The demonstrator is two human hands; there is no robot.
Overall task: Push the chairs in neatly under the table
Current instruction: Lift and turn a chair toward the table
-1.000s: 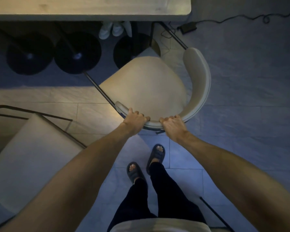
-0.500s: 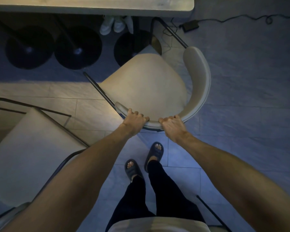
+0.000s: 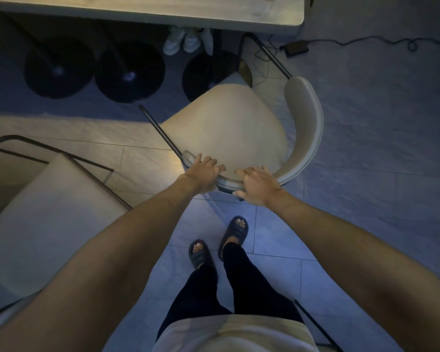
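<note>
Presently, the left hand (image 3: 203, 176) lies over the near left end of the curved cream backrest (image 3: 305, 138), fingers curled onto its top edge in a loose hold. The right hand (image 3: 256, 186) sits just beside it on the same rail; its fingers are spread and laid flat across the top, thumb hooked under the near edge, so it reads as resting on the rail more than clamped round it. The two hands are near each other but not touching.

The backrest belongs to a cream upholstered chair with a rounded seat (image 3: 226, 128) and thin dark metal legs. This chair stands turned at an angle to the pale wooden table (image 3: 142, 7): its seat points toward the table's right end, and the backrest wraps round the right and near sides. The front of the seat lies close to the table edge; whether it reaches beneath the top cannot be told from above.

A second cream chair with a dark tubular frame (image 3: 48, 224) stands to the left, well out from the table and partly hidden by the left forearm.

Under the table are three black round pedestal bases (image 3: 130, 72) in a row, and a pair of white shoes (image 3: 179, 41) behind them. A black power adapter with trailing cable (image 3: 296, 48) lies on the grey tiled floor (image 3: 379, 174) to the right of the table. The person's feet, in dark slide sandals (image 3: 234, 235), stand behind the chair.
</note>
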